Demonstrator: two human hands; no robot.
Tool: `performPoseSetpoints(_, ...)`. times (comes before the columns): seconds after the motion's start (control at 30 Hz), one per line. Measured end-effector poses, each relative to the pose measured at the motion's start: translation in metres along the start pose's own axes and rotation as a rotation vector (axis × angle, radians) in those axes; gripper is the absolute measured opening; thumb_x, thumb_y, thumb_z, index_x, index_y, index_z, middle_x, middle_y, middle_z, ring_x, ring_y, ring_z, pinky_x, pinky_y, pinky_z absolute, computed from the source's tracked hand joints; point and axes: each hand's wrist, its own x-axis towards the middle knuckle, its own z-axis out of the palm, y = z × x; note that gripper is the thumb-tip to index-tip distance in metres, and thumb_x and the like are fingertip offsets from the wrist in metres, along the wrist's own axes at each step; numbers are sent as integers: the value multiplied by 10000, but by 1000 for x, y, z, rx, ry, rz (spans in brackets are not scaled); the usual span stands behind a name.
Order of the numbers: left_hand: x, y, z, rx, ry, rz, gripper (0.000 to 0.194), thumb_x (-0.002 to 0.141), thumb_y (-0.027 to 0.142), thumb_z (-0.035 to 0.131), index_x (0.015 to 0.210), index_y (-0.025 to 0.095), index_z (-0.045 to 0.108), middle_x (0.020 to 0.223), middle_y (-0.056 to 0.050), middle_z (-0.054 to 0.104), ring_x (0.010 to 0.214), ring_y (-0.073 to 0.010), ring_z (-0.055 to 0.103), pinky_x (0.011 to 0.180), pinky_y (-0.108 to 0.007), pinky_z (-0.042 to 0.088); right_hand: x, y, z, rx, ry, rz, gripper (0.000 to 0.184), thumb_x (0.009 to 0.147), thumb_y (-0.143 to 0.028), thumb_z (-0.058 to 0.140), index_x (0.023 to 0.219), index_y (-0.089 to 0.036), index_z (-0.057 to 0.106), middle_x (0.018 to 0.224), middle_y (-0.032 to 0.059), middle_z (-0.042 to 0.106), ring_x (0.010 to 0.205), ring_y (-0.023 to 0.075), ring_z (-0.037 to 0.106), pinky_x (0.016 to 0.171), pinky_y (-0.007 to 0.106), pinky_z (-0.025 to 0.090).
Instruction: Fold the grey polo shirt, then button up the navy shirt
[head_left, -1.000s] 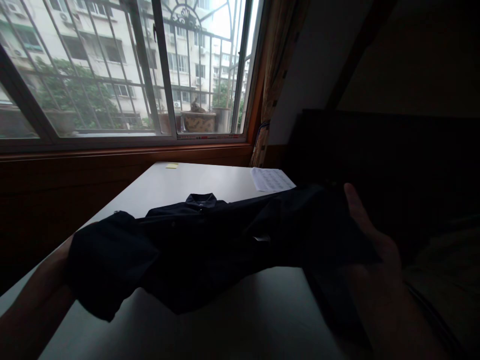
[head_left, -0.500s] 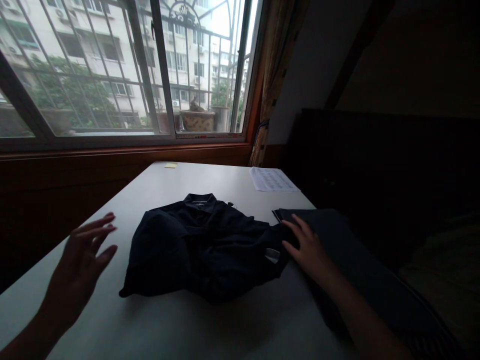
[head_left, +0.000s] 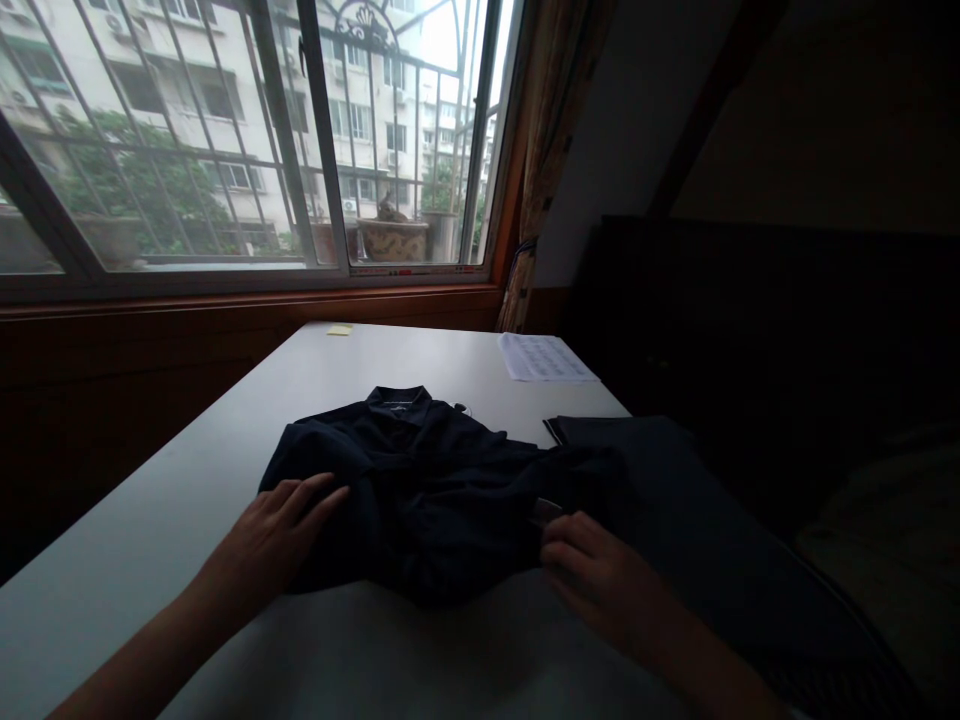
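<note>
A dark navy collared shirt (head_left: 450, 500) lies bunched on the white table (head_left: 225, 440), its collar pointing toward the window. My left hand (head_left: 281, 525) rests on the shirt's left side, fingers stretched out over the fabric. At the right, my right hand (head_left: 589, 570) has curled fingers pinching the shirt's lower right edge, just beside a pale grey patch (head_left: 546, 511) on the cloth. The fingertips there are partly hidden in the dark.
A folded dark cloth (head_left: 675, 500) hangs over the table's right side. Printed papers (head_left: 547, 358) lie at the far right corner, a yellow note (head_left: 340, 329) at the far left. Behind stands a barred window (head_left: 360, 150) with a patterned curtain (head_left: 544, 170).
My left hand has moved right from above the table onto the shirt. My right hand has come down and left, closing on the shirt's lower right edge.
</note>
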Motion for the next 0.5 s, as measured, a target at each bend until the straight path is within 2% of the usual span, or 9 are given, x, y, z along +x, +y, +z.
performPoseSetpoints(0.07,1,-7,0,9,10,-124,524,944,221,493,1463,288,476,1488,-118,480,1204,-349,541,911,-507,513,-2,-3,9,-33,-47,-62,247,890,-102,583,1066,-263,649,1145,69,659,1079,250,621,920,422,543)
performPoseSetpoints(0.17,-4,-17,0,-23,10,-312,550,892,265,501,1441,246,487,1473,-146,473,1211,-378,533,892,-499,517,-1,3,24,-138,-1,-19,393,839,-40,594,1154,-266,661,1210,91,665,1152,296,596,949,484,529)
performPoseSetpoints(0.27,-11,-26,-3,-139,-33,-467,521,854,277,471,1365,188,523,1381,-171,523,1094,-343,615,844,-445,533,3,13,33,-183,29,8,370,827,-7,587,1075,-256,703,1169,91,687,1111,293,620,917,467,543)
performPoseSetpoints(0.33,-13,-34,-10,-243,-99,-564,400,864,290,444,1222,185,589,1243,-148,608,947,-304,672,759,-396,534,5,17,33,-156,38,5,292,850,-21,582,973,-245,723,1086,87,706,1009,269,651,858,430,559)
performPoseSetpoints(0.4,-13,-43,-24,-330,-127,-676,289,875,319,449,1083,214,619,1018,-86,685,816,-270,689,680,-346,510,5,19,28,-78,52,5,249,885,-60,571,929,-246,730,1024,79,709,930,243,662,802,390,565)
performPoseSetpoints(0.5,-18,-60,-51,-486,-13,-859,246,841,372,555,1052,272,632,740,19,677,680,-224,666,614,-281,476,4,19,11,110,99,34,219,930,-152,567,1000,-275,735,1013,67,696,914,213,667,778,342,570)
